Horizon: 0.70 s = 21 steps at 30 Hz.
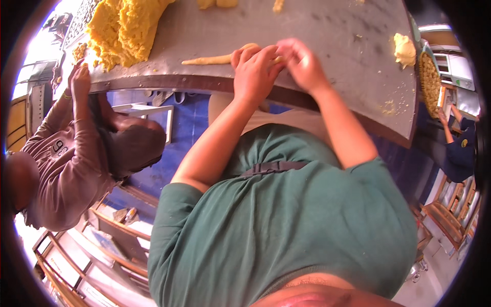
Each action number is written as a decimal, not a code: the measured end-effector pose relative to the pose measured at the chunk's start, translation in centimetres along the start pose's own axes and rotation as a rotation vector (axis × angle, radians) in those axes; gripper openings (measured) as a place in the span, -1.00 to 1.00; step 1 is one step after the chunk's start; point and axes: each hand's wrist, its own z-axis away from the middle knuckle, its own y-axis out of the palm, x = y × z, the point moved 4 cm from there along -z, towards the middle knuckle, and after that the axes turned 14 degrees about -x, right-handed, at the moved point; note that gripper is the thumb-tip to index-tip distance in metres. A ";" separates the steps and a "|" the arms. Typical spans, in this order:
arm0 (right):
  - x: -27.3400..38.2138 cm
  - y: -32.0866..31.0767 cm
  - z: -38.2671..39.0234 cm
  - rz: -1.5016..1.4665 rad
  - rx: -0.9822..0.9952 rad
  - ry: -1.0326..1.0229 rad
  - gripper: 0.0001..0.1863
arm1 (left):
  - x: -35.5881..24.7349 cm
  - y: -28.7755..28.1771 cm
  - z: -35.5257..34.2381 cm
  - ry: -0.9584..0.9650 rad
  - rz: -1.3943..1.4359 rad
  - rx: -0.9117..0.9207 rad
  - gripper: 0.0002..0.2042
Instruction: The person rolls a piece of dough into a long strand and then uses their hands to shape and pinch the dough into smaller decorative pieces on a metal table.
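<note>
Loosely, the left hand (255,66) grasps the right end of a tapered yellow dough rope (207,60), its fingers curled over it; the right hand (305,67) meets those fingertips, though whether it pinches dough I cannot tell. The rope lies near the front edge of a metal tabletop (332,25). Leftward sits a big crumbly dough mass (125,33), beside a seated co-worker (71,163); far right, a paler dough lump (404,50).

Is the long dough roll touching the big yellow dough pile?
Apart. The head view shows grey table between the left tip of the dough roll and the dough pile.
</note>
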 end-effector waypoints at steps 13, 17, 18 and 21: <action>1.3 -0.5 1.4 0.204 -0.067 -0.138 -0.78 | -0.6 0.0 -0.1 0.005 -0.175 0.121 -0.81; 1.0 -0.6 1.9 0.204 -0.131 -0.140 -0.82 | -0.8 0.0 -0.3 0.030 -0.134 0.119 -0.84; 1.2 -0.6 2.1 0.214 -0.140 -0.121 -0.85 | -0.9 -0.2 -0.2 0.027 -0.101 0.088 -0.86; 0.5 -0.7 1.7 0.118 -0.138 0.070 -0.85 | -1.1 -0.6 -0.2 0.063 -0.037 0.004 -0.90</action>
